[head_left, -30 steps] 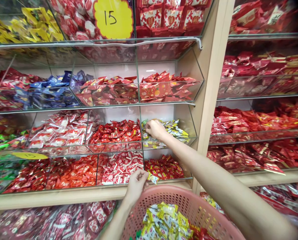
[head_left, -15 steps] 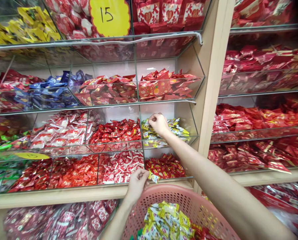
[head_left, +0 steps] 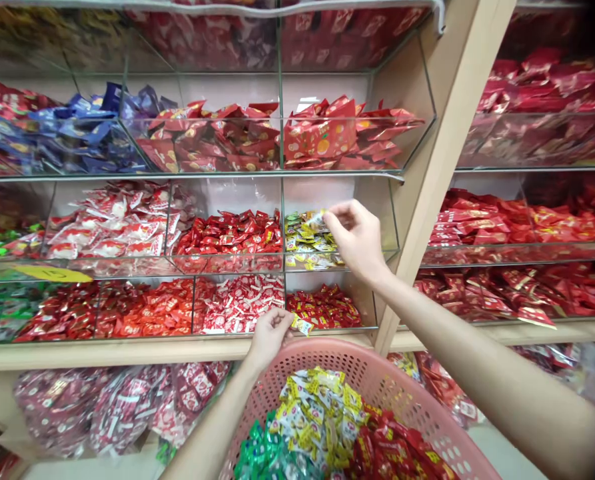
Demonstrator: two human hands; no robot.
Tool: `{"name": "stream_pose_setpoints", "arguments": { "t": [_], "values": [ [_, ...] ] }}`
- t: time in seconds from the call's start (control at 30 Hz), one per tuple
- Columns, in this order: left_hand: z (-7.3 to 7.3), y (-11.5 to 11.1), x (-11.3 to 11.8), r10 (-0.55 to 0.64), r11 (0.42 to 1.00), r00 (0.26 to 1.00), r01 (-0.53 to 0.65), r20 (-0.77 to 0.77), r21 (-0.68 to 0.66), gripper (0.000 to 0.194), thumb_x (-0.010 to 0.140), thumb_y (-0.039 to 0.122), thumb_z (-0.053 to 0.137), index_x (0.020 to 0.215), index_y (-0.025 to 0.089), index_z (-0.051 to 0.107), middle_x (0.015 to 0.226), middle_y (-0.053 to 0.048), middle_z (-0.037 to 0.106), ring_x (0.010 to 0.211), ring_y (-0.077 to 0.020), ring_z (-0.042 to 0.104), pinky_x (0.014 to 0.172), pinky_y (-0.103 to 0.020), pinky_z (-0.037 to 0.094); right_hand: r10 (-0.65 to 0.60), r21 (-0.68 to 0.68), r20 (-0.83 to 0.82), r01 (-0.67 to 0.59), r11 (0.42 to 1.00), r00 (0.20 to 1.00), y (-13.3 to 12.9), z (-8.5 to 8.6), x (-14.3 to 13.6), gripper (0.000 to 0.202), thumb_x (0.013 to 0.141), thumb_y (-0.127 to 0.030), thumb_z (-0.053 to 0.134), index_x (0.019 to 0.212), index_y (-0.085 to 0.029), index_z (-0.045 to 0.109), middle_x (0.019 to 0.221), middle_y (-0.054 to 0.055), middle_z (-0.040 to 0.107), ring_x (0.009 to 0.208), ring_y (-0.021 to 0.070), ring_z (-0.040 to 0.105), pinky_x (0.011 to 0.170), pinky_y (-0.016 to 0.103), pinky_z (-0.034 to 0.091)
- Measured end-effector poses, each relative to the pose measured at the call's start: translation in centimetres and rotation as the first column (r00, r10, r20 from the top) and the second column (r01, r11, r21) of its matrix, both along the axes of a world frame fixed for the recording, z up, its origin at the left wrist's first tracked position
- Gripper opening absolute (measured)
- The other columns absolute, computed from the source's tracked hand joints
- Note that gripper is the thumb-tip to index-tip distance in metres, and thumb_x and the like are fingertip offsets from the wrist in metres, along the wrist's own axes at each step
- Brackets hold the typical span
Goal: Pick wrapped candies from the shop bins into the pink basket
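Observation:
My right hand (head_left: 358, 239) is raised in front of the yellow-and-white candy bin (head_left: 310, 248), pinching a small wrapped candy (head_left: 317, 219) between thumb and fingers. Lower down, my left hand (head_left: 270, 335) is at the rim of the pink basket (head_left: 407, 377), its fingers closed on another yellow-and-white wrapped candy (head_left: 302, 325). That candy hangs in front of the bin of small red candies (head_left: 327, 305). Inside the basket lie yellow-and-white candies (head_left: 317, 417), green candies (head_left: 270, 450) and red candies (head_left: 394, 447).
Clear-fronted shelf bins hold red packets (head_left: 322, 133), blue packets (head_left: 82, 133) and red candies (head_left: 232, 237). A wooden upright (head_left: 440, 153) divides the shelves. Filled bags (head_left: 127, 407) lie below the bottom ledge (head_left: 127, 352). A yellow tag (head_left: 52, 273) is at the left.
My right hand has drawn back toward the camera and right, with a candy now showing in its fingers. The view has tilted down, showing more of the basket. My left hand keeps its candy.

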State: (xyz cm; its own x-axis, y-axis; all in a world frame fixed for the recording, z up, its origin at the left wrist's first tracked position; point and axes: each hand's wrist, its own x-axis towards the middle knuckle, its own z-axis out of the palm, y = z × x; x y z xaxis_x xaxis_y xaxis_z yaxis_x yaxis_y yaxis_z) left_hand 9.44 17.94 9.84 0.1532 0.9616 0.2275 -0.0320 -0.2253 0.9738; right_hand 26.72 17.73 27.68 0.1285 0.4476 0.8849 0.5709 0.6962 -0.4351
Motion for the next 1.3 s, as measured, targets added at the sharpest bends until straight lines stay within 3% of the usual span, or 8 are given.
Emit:
{"name": "stream_pose_setpoints", "arguments": {
  "t": [0.17, 0.37, 0.47, 0.67, 1.0, 1.1, 1.2, 1.3],
  "values": [
    [0.2, -0.2, 0.1, -0.004, 1.0, 1.0, 0.004, -0.011, -0.004, 0.031, 0.072, 0.046, 0.064, 0.072, 0.015, 0.057, 0.047, 0.004, 0.054, 0.037, -0.0078, 0.045, 0.036, -0.017, 0.034, 0.142, -0.147, 0.319, -0.099, 0.984, 0.937, -6.3, -5.3, 2.3, 0.012, 0.086, -0.022, 0.048, 0.077, -0.019, 0.055, 0.075, 0.0, 0.056, 0.067, 0.0111, 0.05, 0.063, 0.025, 0.041],
    [0.2, -0.3, 0.1, 0.009, 1.0, 1.0, -0.009, -0.016, 0.007, 0.032, 0.071, 0.047, 0.064, 0.071, 0.015, 0.057, 0.051, 0.003, 0.054, 0.043, -0.0095, 0.051, 0.036, -0.017, 0.036, 0.26, -0.453, 0.457, -0.029, 0.891, 0.851, -7.9, -12.6, 3.3, 0.016, 0.088, -0.02, 0.043, 0.079, -0.019, 0.056, 0.08, 0.003, 0.055, 0.076, 0.0149, 0.052, 0.067, 0.027, 0.042],
    [0.1, -0.2, 0.1, 0.003, 1.0, 1.0, -0.003, -0.011, 0.003, 0.032, 0.072, 0.046, 0.064, 0.072, 0.015, 0.057, 0.051, 0.003, 0.055, 0.043, -0.0092, 0.051, 0.037, -0.016, 0.035, 0.268, -0.534, 0.449, 0.015, 0.845, 0.852, -7.8, -14.5, 3.1, 0.016, 0.088, -0.019, 0.044, 0.077, -0.02, 0.056, 0.078, 0.002, 0.055, 0.073, 0.0149, 0.053, 0.066, 0.027, 0.041],
    [0.2, -0.3, 0.1, -0.01, 1.0, 1.0, 0.01, 0.004, 0.015, 0.03, 0.072, 0.044, 0.064, 0.071, 0.015, 0.057, 0.047, 0.003, 0.054, 0.037, -0.0065, 0.044, 0.037, -0.017, 0.035, 0.268, -0.614, 0.385, 0.027, 0.789, 0.883, -7.8, -16.3, 2.3, 0.017, 0.087, -0.021, 0.042, 0.072, -0.02, 0.051, 0.067, -0.002, 0.055, 0.061, 0.0134, 0.051, 0.059, 0.024, 0.037],
    [0.2, -0.4, 0.1, 0.005, 1.0, 1.0, -0.005, 0.01, 0.008, 0.03, 0.071, 0.044, 0.064, 0.07, 0.015, 0.057, 0.048, 0.003, 0.054, 0.041, -0.0082, 0.047, 0.036, -0.016, 0.036, 0.219, -0.673, 0.32, 0.058, 0.737, 0.922, -7.9, -17.9, 1.9, 0.014, 0.084, -0.022, 0.041, 0.072, -0.021, 0.05, 0.06, -0.002, 0.055, 0.056, 0.014, 0.051, 0.054, 0.024, 0.037],
    [0.3, -0.4, 0.1, 0.006, 1.0, 1.0, -0.006, 0.009, 0.002, 0.031, 0.071, 0.045, 0.064, 0.07, 0.015, 0.056, 0.048, 0.003, 0.053, 0.041, -0.0084, 0.047, 0.036, -0.016, 0.036, 0.221, -0.661, 0.376, 0.093, 0.745, 0.9, -8.3, -17.5, 2.0, 0.007, 0.08, -0.022, 0.046, 0.077, -0.02, 0.052, 0.066, -0.001, 0.057, 0.06, 0.015, 0.053, 0.057, 0.025, 0.039],
    [0.1, -0.2, 0.1, 0.003, 1.0, 1.0, -0.003, 0.004, -0.003, 0.032, 0.071, 0.046, 0.064, 0.07, 0.015, 0.056, 0.047, 0.003, 0.053, 0.04, -0.0084, 0.047, 0.036, -0.017, 0.036, 0.184, -0.54, 0.443, 0.097, 0.836, 0.877, -8.2, -14.8, 2.0, 0.008, 0.079, -0.019, 0.047, 0.083, -0.019, 0.053, 0.078, 0.002, 0.058, 0.069, 0.0155, 0.054, 0.063, 0.027, 0.041],
    [-0.1, 0.0, 0.1, -0.022, 1.0, 1.0, 0.022, 0.019, -0.005, 0.033, 0.071, 0.047, 0.064, 0.07, 0.015, 0.054, 0.046, 0.003, 0.054, 0.037, -0.0076, 0.044, 0.037, -0.017, 0.035, 0.137, -0.365, 0.444, 0.039, 0.93, 0.886, -7.0, -9.7, 1.5, 0.012, 0.082, -0.02, 0.045, 0.087, -0.018, 0.055, 0.079, 0.003, 0.057, 0.069, 0.0146, 0.053, 0.064, 0.027, 0.041]
  ]
}}
